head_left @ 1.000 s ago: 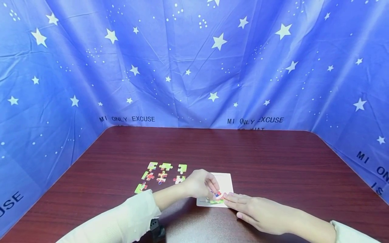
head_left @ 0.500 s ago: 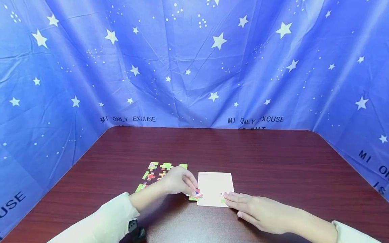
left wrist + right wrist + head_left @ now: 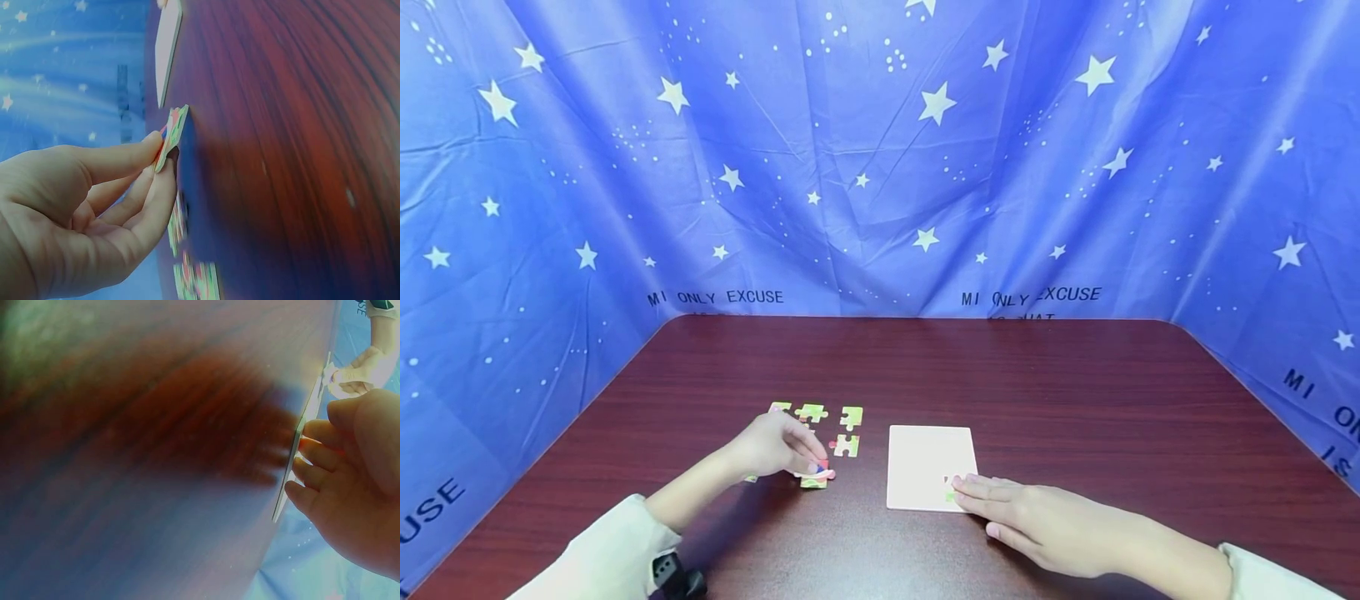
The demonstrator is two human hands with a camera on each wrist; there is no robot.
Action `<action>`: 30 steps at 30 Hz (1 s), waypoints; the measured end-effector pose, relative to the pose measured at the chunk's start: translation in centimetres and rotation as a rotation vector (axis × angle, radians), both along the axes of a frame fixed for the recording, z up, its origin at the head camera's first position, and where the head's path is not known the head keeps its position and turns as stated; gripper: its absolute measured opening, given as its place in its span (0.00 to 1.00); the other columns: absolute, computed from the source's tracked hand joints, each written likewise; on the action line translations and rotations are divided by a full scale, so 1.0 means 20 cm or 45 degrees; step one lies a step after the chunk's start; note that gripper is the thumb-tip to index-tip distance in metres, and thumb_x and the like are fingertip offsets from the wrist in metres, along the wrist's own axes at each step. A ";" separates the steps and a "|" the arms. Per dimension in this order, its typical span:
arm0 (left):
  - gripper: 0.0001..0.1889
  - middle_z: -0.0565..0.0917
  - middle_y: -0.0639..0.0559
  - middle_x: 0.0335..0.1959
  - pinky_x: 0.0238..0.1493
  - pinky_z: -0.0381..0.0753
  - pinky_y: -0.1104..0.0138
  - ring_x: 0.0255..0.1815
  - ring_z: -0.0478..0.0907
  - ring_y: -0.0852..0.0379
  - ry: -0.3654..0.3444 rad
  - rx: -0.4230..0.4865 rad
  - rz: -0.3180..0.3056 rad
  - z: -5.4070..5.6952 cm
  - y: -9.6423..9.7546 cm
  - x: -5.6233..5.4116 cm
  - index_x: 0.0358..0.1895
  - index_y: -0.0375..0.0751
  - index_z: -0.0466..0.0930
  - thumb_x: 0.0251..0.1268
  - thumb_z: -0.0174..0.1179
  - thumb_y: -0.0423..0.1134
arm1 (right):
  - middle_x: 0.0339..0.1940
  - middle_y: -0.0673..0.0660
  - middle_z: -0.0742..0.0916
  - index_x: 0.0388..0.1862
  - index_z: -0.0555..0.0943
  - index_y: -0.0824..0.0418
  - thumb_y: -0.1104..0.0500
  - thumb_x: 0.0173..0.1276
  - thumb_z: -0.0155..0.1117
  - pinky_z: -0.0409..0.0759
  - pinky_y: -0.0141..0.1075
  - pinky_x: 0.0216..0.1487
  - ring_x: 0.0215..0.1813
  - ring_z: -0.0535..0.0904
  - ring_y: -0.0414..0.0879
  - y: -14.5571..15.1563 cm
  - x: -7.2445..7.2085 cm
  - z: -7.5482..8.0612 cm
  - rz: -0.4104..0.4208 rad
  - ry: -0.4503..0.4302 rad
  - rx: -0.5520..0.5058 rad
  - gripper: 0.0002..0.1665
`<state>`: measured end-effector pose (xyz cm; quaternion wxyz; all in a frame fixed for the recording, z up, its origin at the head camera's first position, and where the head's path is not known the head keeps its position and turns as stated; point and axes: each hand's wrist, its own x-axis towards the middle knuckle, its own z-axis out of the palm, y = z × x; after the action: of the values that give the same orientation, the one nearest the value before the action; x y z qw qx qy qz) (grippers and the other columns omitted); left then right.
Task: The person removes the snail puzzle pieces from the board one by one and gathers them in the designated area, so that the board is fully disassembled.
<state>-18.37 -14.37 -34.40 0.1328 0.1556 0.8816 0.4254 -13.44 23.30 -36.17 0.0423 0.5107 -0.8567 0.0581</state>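
My left hand (image 3: 778, 446) pinches a puzzle piece (image 3: 814, 477) coloured red, blue, white and green, between thumb and fingers. In the left wrist view this puzzle piece (image 3: 174, 134) is tilted on edge, apparently just off the table. The white square puzzle board (image 3: 928, 462) lies to the right of that hand. At the board's near right corner, a small green-and-white patch of a puzzle piece (image 3: 950, 495) shows, partly covered by fingertips of my right hand (image 3: 1048, 527). Straight fingers of the right hand rest on the board's edge.
Several loose puzzle pieces lie left of the board, among them a green one (image 3: 852, 417) and a red-and-green one (image 3: 847, 446). The left hand hides some. A blue star-patterned curtain (image 3: 880, 167) surrounds the dark red wooden table (image 3: 1037, 375).
The left hand has carried the puzzle piece from over the board leftward to the loose pieces. The right hand has stayed in place on the board.
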 end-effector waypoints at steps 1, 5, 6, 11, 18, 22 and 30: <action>0.08 0.89 0.43 0.29 0.33 0.79 0.71 0.32 0.84 0.62 0.016 -0.026 0.017 0.00 -0.02 0.00 0.33 0.35 0.87 0.46 0.70 0.27 | 0.72 0.52 0.72 0.72 0.66 0.53 0.52 0.79 0.43 0.78 0.41 0.61 0.71 0.71 0.47 0.00 0.00 0.00 -0.001 0.003 -0.001 0.25; 0.08 0.89 0.47 0.28 0.34 0.79 0.69 0.31 0.84 0.62 0.071 -0.115 0.066 0.00 -0.08 0.00 0.32 0.38 0.87 0.45 0.71 0.28 | 0.72 0.52 0.73 0.72 0.66 0.53 0.52 0.78 0.43 0.78 0.40 0.61 0.71 0.71 0.47 0.00 0.00 0.00 -0.005 0.009 -0.001 0.25; 0.08 0.89 0.47 0.28 0.34 0.79 0.69 0.31 0.84 0.62 0.088 -0.124 0.066 0.00 -0.09 0.00 0.32 0.38 0.87 0.45 0.72 0.29 | 0.72 0.52 0.73 0.72 0.66 0.53 0.52 0.78 0.43 0.78 0.40 0.61 0.71 0.71 0.47 0.00 0.00 0.00 -0.007 0.006 -0.001 0.25; 0.08 0.88 0.50 0.29 0.33 0.79 0.71 0.29 0.82 0.64 0.211 -0.192 0.001 -0.01 -0.12 0.01 0.29 0.40 0.86 0.42 0.74 0.32 | 0.72 0.52 0.73 0.72 0.66 0.53 0.52 0.78 0.44 0.78 0.40 0.61 0.71 0.71 0.47 0.00 0.01 0.00 -0.011 0.007 -0.003 0.25; 0.07 0.87 0.58 0.26 0.30 0.75 0.75 0.28 0.77 0.66 0.429 -0.335 -0.043 -0.02 -0.10 0.03 0.27 0.44 0.86 0.44 0.75 0.37 | 0.72 0.52 0.73 0.71 0.67 0.53 0.52 0.78 0.44 0.78 0.40 0.60 0.70 0.71 0.47 0.00 0.01 -0.01 -0.006 0.026 -0.013 0.25; 0.08 0.87 0.59 0.26 0.31 0.75 0.75 0.30 0.78 0.64 0.445 -0.364 -0.018 -0.02 -0.10 0.05 0.29 0.44 0.86 0.43 0.75 0.38 | 0.72 0.52 0.73 0.71 0.67 0.54 0.52 0.78 0.44 0.78 0.40 0.60 0.70 0.71 0.47 0.00 0.01 -0.01 -0.002 0.031 -0.011 0.25; 0.07 0.86 0.61 0.25 0.30 0.75 0.75 0.29 0.78 0.65 0.498 -0.387 -0.032 -0.02 -0.12 0.06 0.28 0.47 0.86 0.46 0.74 0.41 | 0.72 0.52 0.73 0.71 0.67 0.54 0.52 0.78 0.45 0.78 0.40 0.60 0.70 0.71 0.47 0.00 0.00 0.00 0.004 0.022 -0.025 0.25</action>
<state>-17.16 -16.73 -34.88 -0.0132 0.2241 0.9424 0.2481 -13.35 23.28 -36.19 0.0544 0.5120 -0.8550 0.0621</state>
